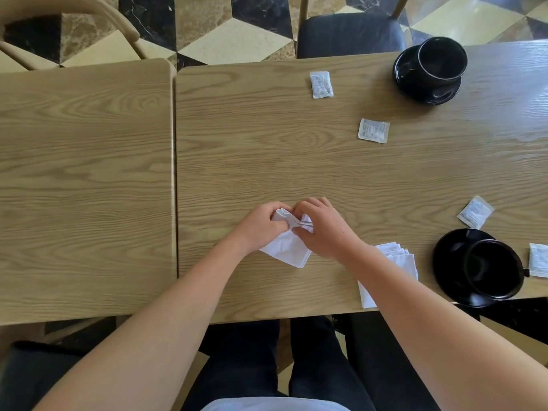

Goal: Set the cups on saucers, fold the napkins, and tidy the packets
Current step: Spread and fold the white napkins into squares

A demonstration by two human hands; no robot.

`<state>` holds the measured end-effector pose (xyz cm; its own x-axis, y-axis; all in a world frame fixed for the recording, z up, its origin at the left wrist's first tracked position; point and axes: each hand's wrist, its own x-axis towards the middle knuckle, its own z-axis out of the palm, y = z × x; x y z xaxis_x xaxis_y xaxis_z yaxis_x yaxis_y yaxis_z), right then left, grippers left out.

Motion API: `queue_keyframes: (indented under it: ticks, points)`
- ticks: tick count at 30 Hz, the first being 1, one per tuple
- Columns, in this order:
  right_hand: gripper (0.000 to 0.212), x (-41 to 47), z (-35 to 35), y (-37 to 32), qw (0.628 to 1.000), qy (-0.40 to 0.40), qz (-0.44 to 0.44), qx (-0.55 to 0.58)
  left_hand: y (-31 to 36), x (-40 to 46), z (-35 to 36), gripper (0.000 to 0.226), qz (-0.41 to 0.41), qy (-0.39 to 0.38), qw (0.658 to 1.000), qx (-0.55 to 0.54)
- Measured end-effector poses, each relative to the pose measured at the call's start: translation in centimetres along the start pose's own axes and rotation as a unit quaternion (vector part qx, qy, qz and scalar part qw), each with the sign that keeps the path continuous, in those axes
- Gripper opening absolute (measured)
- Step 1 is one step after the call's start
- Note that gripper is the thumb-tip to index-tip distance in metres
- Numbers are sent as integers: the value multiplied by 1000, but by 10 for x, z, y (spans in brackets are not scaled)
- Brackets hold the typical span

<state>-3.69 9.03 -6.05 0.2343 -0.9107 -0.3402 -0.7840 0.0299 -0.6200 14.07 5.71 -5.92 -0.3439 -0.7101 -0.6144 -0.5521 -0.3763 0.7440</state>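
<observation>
near the front edge of the wooden table (pixel 267 149), busy folding a white napkin (pixel 289 247). left hand (pixel 261 226) curled round the far left corner, pinching the soft paper. right hand (pixel 323 229) curled over the other side, thumb and fingers squeezing a bunched fold in the middle. napkin thin and crinkly, part flat on the wood, pointing down like a little kite. so the fold step is in hand, not done yet. next, probably: press the top edge flat, line up the corners, rub the crease down, then lay it by the stack of napkins (pixel 397 256) just to the right, half hidden under the right arm, so hard to tell how neat that pile is. two black shiny cups already sitting on round black saucers: far cup (pixel 441 59) on its saucer (pixel 406 75) at the back right, near cup (pixel 492 268) on its saucer (pixel 450 250) at the front right. four small white packets still spread about, flat and papery with tiny print: one (pixel 321 84) at the back, one (pixel 373 130) lower down, one (pixel 475 212) tilted just above the near saucer, one (pixel 538 259) at the right edge, cut off by the view. table pale with wavy grain, smooth looking.
</observation>
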Motion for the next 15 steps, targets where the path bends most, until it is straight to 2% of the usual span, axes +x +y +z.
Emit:
queue_keyframes:
  ticks: [3,6,9,12,15]
  points:
    - [19,1,0,-1,999,-1,34,-20,0,1,3,19,-12,11,1000,14]
    - [23,8,2,-2,996,-9,83,-26,-6,6,7,8,-46,95,993,49]
    - [32,18,5,-4,992,-9,118,-39,-12,9,10,17,-75,173,978,87]
    - [44,23,7,-3,991,5,116,-68,-15,8,10,27,-105,231,959,129]
    - [51,24,5,-2,988,-27,140,-65,-19,-4,8,36,-159,235,949,140]
